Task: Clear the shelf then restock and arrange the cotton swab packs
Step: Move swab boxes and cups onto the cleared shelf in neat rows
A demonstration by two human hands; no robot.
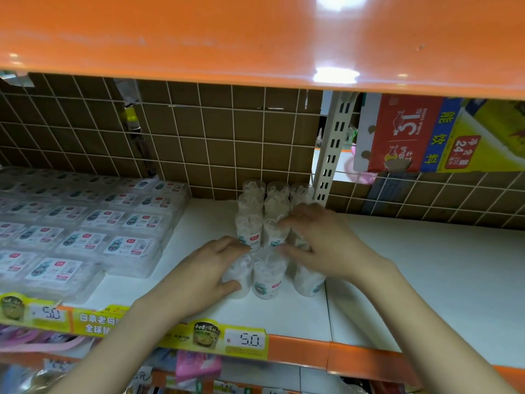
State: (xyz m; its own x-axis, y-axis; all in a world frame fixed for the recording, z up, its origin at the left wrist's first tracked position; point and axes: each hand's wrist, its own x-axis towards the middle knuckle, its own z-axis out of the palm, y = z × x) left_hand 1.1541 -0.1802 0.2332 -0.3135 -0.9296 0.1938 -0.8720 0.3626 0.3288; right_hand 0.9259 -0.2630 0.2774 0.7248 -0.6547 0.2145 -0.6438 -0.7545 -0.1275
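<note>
left hand (216, 265) grips front-left swab jar (237, 275) | right hand (321, 243) fingers spread over swab jars (267, 223)

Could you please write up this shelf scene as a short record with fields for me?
setting: white shelf under an orange shelf, wire grid at the back
task items: round tubs of cotton swabs, upright in rows running to the back
left hand: fingers curled round the front-left tub
right hand: fingers spread over the tubs on the right
left of tubs: flat packs stacked in rows
right of tubs: bare shelf
front edge: price tag reading 5.0
behind grid, right: red carton
</note>
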